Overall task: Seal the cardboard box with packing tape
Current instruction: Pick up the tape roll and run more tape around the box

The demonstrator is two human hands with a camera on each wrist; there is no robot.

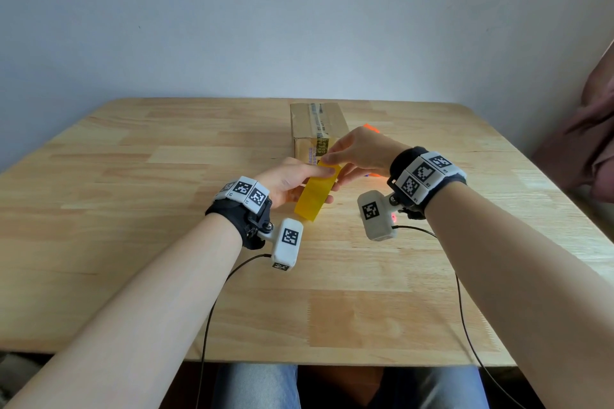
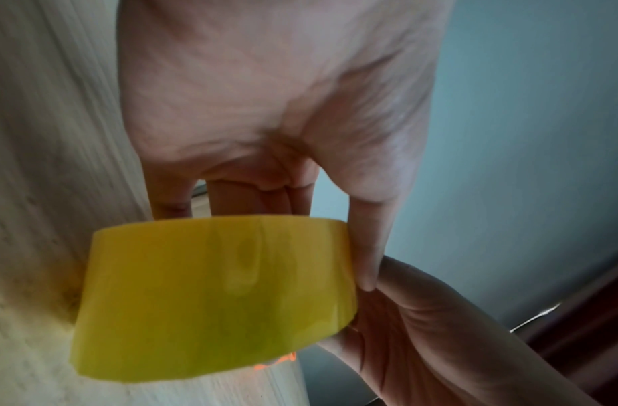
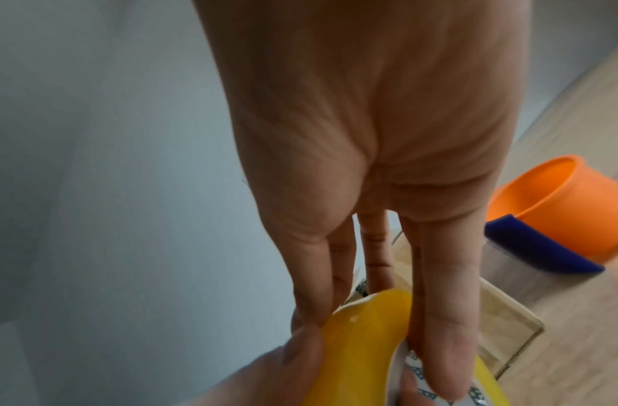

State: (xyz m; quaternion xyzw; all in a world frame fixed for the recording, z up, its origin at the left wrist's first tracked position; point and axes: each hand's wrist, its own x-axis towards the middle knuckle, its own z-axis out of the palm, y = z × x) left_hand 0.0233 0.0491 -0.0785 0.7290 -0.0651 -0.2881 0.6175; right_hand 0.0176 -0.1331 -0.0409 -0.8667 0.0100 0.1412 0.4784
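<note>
Head view: left hand (image 1: 292, 184) grips the yellow packing tape roll (image 1: 317, 197), held on edge above the wooden table (image 1: 133, 196). Right hand (image 1: 360, 151) pinches the roll's top rim, probably hunting the free end. Roll looks light, rigid and slick; best held by core and sides. Cardboard box (image 1: 315, 129) sits just behind, flaps closed, contents hidden. Orange container (image 3: 557, 203) beside it: contents not visible.

Soft even daylight; blurred, dim wrist views.

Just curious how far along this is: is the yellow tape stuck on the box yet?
No: both hands hold the yellow tape roll above the table, short of the cardboard box.
</note>
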